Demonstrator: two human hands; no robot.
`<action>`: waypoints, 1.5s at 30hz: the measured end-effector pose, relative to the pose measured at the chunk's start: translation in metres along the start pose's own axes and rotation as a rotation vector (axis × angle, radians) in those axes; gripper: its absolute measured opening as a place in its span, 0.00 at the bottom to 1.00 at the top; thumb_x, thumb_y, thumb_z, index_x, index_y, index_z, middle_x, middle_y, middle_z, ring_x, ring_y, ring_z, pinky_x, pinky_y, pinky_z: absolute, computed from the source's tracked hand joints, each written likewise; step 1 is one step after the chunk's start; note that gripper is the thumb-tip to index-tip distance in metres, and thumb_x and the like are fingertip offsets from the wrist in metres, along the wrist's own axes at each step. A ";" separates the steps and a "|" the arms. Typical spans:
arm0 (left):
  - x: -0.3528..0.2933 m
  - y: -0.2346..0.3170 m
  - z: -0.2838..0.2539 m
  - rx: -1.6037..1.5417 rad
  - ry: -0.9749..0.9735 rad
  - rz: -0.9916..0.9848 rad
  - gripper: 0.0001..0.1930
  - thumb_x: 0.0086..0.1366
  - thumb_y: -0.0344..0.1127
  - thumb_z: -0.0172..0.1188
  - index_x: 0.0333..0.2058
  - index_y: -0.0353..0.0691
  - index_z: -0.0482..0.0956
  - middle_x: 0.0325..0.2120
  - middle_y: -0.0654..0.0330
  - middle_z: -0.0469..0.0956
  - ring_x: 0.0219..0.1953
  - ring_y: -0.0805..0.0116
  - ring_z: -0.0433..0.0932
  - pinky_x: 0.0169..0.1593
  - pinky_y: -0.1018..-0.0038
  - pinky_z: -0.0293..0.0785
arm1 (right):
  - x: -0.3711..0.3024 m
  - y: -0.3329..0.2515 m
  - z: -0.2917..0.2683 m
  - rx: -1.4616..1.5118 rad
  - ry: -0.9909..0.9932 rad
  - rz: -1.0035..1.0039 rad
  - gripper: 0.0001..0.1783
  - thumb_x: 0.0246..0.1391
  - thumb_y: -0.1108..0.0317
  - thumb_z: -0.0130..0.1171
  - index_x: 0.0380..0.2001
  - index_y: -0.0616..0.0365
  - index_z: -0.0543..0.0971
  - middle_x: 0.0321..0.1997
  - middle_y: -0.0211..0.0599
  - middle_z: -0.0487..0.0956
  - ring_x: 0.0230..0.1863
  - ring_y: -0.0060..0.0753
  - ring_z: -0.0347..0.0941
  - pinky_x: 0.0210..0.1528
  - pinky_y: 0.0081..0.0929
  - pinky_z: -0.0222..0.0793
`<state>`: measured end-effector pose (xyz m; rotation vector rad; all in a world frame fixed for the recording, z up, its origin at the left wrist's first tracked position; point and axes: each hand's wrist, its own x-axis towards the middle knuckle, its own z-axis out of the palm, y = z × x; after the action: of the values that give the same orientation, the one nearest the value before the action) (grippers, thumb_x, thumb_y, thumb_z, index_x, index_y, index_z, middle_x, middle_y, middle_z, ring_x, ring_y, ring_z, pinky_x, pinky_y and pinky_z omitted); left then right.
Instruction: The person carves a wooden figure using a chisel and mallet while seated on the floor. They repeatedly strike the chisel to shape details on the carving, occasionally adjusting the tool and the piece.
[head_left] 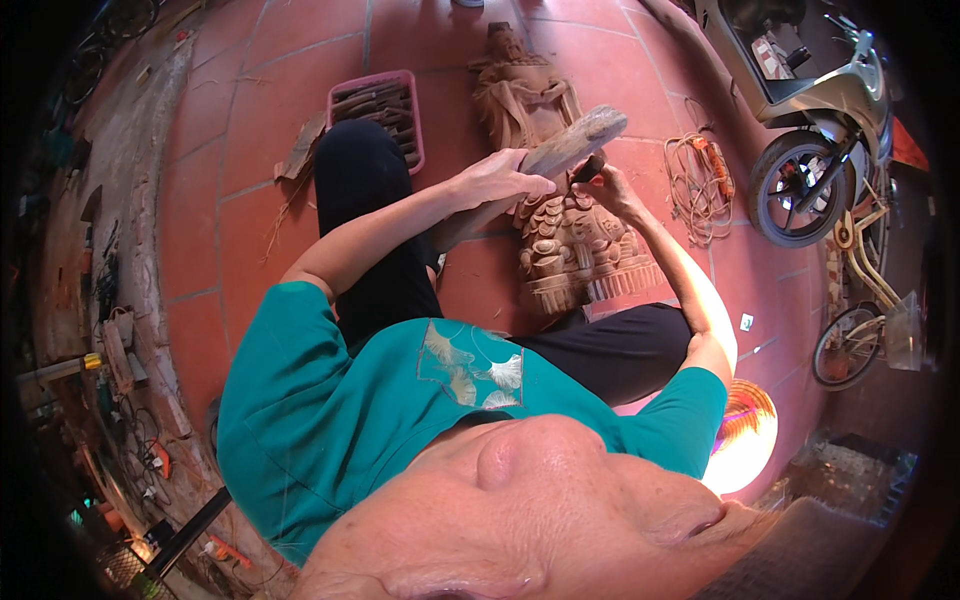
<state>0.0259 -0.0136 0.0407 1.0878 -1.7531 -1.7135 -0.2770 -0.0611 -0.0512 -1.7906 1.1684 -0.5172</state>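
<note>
A carved wooden statue (528, 105) lies on its back on the floor before me, its top pointing away and its base of carved coins and round shapes near my legs. My left hand (500, 182) is closed round a long, thick wooden mallet (575, 142), whose worn end reaches over the statue's middle. Just to the right, my right hand (612, 192) grips a chisel by its dark handle (588, 168). Its blade is hidden behind the hand and the carving. The mallet's end is close above the handle; I cannot tell whether they touch.
A pink basket (416, 130) of several carving tools stands beyond my left knee. An orange cord coil (695, 185) lies right of the statue. A parked motorbike (800, 185) and a bicycle (850, 345) stand farther right. A bright round lamp (745, 440) glows by my right elbow.
</note>
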 end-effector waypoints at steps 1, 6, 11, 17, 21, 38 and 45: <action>-0.001 0.003 0.001 -0.029 -0.005 0.014 0.29 0.59 0.55 0.69 0.45 0.34 0.75 0.23 0.65 0.72 0.22 0.76 0.75 0.25 0.77 0.72 | 0.000 0.001 -0.001 0.000 -0.007 -0.007 0.15 0.58 0.72 0.67 0.48 0.56 0.80 0.40 0.26 0.81 0.43 0.20 0.77 0.45 0.24 0.74; 0.001 -0.005 0.001 -0.079 0.026 0.048 0.27 0.60 0.53 0.68 0.44 0.33 0.75 0.23 0.66 0.72 0.21 0.76 0.75 0.24 0.78 0.71 | 0.005 0.003 0.005 -0.136 0.054 -0.209 0.12 0.53 0.69 0.71 0.40 0.58 0.80 0.35 0.32 0.82 0.36 0.24 0.78 0.38 0.28 0.74; -0.001 -0.002 -0.004 -0.117 0.071 0.018 0.27 0.61 0.52 0.69 0.43 0.32 0.74 0.22 0.65 0.73 0.19 0.77 0.74 0.23 0.78 0.71 | 0.002 -0.011 0.004 -0.237 0.092 -0.141 0.12 0.51 0.69 0.72 0.37 0.59 0.80 0.33 0.33 0.82 0.34 0.26 0.77 0.36 0.28 0.72; -0.012 -0.013 -0.007 -0.342 0.150 0.017 0.18 0.64 0.46 0.68 0.42 0.38 0.75 0.22 0.65 0.74 0.18 0.78 0.74 0.21 0.80 0.70 | 0.011 0.016 0.004 0.190 0.145 0.100 0.30 0.54 0.70 0.71 0.61 0.48 0.76 0.36 0.29 0.83 0.27 0.18 0.77 0.28 0.23 0.76; -0.010 -0.015 -0.013 -0.253 0.212 0.008 0.20 0.64 0.49 0.67 0.41 0.39 0.75 0.22 0.67 0.74 0.19 0.80 0.74 0.22 0.81 0.71 | 0.001 0.015 -0.004 0.251 0.132 0.090 0.20 0.55 0.60 0.72 0.47 0.58 0.81 0.36 0.33 0.83 0.30 0.22 0.80 0.33 0.22 0.77; -0.009 -0.022 -0.012 -0.236 0.185 0.007 0.21 0.63 0.51 0.68 0.42 0.39 0.75 0.23 0.67 0.73 0.20 0.80 0.73 0.24 0.81 0.70 | -0.003 -0.003 0.001 0.244 0.071 -0.028 0.12 0.60 0.65 0.67 0.45 0.56 0.79 0.36 0.28 0.81 0.34 0.18 0.78 0.38 0.21 0.76; -0.009 -0.021 -0.012 -0.227 0.194 0.009 0.21 0.62 0.51 0.69 0.41 0.39 0.75 0.23 0.67 0.73 0.20 0.79 0.73 0.24 0.80 0.71 | -0.007 -0.009 0.013 0.173 0.027 -0.061 0.09 0.61 0.66 0.66 0.42 0.55 0.79 0.37 0.25 0.79 0.34 0.14 0.75 0.32 0.17 0.74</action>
<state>0.0452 -0.0118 0.0234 1.1008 -1.4061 -1.6916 -0.2665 -0.0477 -0.0487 -1.6794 1.0569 -0.6602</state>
